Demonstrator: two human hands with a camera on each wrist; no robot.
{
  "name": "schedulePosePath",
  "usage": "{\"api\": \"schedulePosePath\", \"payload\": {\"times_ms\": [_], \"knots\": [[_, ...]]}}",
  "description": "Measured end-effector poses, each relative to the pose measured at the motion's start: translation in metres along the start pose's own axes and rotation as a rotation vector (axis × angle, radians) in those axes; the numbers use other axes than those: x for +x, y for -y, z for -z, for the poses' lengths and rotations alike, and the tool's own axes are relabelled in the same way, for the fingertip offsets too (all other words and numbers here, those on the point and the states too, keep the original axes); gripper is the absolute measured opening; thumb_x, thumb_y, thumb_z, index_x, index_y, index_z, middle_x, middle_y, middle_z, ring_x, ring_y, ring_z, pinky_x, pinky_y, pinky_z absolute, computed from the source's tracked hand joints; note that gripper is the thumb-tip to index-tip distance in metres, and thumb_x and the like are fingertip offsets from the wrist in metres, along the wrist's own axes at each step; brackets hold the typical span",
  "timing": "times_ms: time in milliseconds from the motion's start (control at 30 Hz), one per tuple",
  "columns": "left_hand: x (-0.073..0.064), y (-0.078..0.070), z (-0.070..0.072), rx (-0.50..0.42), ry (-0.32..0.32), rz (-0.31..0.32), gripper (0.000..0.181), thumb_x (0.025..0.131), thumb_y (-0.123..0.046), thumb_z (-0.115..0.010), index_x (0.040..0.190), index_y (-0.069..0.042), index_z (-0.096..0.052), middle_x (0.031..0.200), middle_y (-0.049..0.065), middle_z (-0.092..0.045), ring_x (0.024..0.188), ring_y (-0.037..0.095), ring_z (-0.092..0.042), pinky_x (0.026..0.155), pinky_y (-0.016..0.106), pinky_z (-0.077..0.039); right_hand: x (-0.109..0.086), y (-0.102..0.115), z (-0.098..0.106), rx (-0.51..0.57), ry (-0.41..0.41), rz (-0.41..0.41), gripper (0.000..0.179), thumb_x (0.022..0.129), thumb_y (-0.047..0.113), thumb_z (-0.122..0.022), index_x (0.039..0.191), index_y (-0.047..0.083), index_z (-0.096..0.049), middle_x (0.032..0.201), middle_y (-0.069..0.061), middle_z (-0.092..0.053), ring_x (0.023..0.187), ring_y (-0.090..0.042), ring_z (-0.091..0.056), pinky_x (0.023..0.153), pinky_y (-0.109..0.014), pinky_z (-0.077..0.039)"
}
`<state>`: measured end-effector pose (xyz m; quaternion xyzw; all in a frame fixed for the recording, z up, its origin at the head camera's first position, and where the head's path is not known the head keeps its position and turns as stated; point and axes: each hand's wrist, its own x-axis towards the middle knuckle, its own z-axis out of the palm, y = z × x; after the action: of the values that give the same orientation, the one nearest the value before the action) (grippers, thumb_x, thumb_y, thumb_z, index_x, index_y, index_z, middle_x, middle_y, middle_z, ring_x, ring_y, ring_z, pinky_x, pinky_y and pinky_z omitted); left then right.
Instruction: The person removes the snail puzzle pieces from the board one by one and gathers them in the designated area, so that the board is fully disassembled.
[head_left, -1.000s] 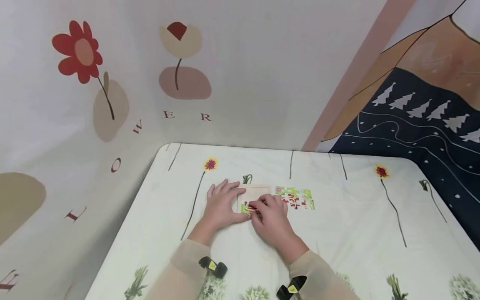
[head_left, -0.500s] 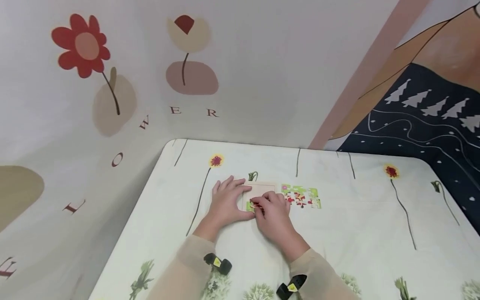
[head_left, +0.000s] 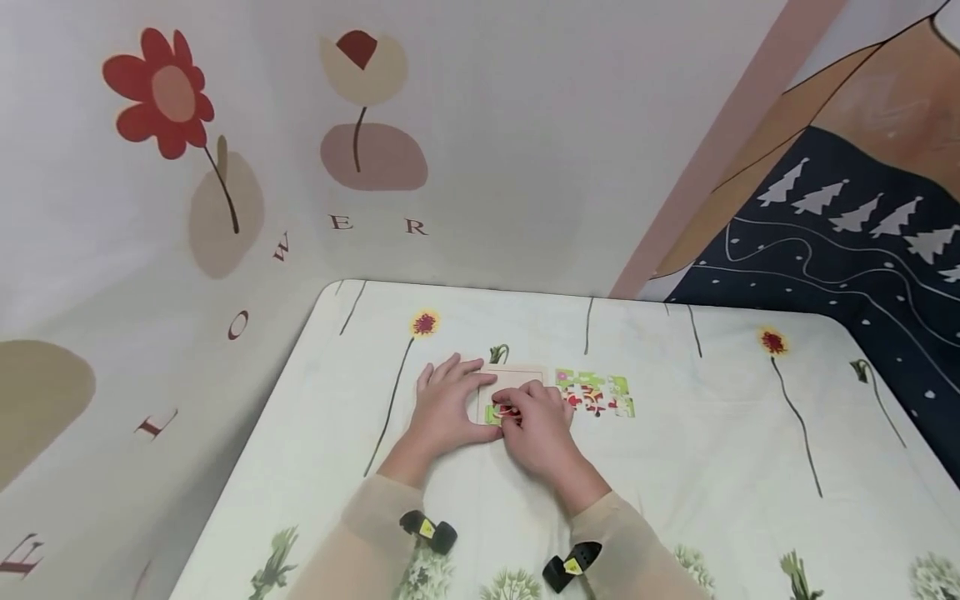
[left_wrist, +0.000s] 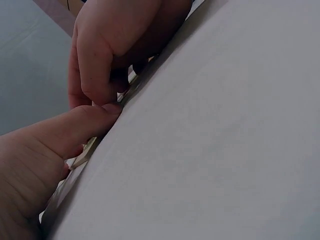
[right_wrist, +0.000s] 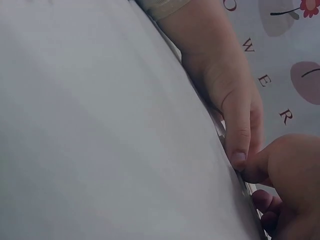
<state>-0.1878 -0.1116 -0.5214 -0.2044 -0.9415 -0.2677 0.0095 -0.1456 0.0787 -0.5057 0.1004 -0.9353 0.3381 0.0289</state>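
A small pale puzzle board [head_left: 517, 377] lies on the white tablecloth, with green and red pieces along its near side. My left hand [head_left: 446, 408] spans its left end, fingers spread at the far corner and thumb along the near edge. Over the board, my right hand [head_left: 543, 433] bends its index finger and thumb around a red-and-green puzzle piece [head_left: 507, 410], partly hidden by the fingers. In the left wrist view the left thumb [left_wrist: 100, 120] meets the right fingertips at the board's edge. The right wrist view shows both thumbs close together there.
Right of the board lies a patch of several green and red puzzle pieces [head_left: 596, 393], some with gaps between them. The tablecloth [head_left: 697, 467] carries printed flowers. A pale curtain [head_left: 487, 167] with printed flowers and letters rises behind the table's far edge.
The puzzle piece under my right fingers was tilted up a second ago and now lies lower on the board. My right index finger has shifted slightly away from me; the left hand stays put.
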Motion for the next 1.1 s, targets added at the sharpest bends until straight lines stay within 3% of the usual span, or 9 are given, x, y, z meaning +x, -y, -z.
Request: {"api": "schedulePosePath", "payload": {"times_ms": [567,967,1100], "knots": [[-0.002,0.0,0.0,0.007,-0.002,0.003,0.082,0.072,-0.061,-0.092,0.141,-0.024,-0.07,0.161,0.004,-0.051,0.157,0.038,-0.029,0.123,0.07,-0.01,-0.001,-0.003,-0.001,0.079,-0.015,-0.009,0.029,0.093,0.008,-0.075,0.118,0.024,-0.076,0.106,0.005,-0.061,0.103,-0.025,-0.049,0.101,-0.059,-0.028],[-0.001,-0.001,0.0,0.02,-0.003,0.0,0.081,0.074,-0.063,-0.09,0.142,-0.025,-0.069,0.161,0.003,-0.051,0.157,0.038,-0.029,0.123,0.07,-0.01,-0.006,-0.012,0.0,0.158,-0.092,0.113,0.03,0.091,0.006,-0.084,0.116,0.021,-0.079,0.108,0.009,-0.076,0.104,-0.02,-0.053,0.103,-0.053,-0.024],[-0.001,-0.001,0.0,0.014,0.005,0.004,0.082,0.074,-0.064,-0.09,0.143,-0.025,-0.069,0.162,0.002,-0.05,0.158,0.037,-0.028,0.123,0.07,-0.009,-0.006,-0.014,0.0,0.184,-0.107,0.16,0.03,0.09,0.005,-0.084,0.118,0.017,-0.081,0.106,0.009,-0.078,0.102,-0.018,-0.057,0.102,-0.053,-0.029]]}}
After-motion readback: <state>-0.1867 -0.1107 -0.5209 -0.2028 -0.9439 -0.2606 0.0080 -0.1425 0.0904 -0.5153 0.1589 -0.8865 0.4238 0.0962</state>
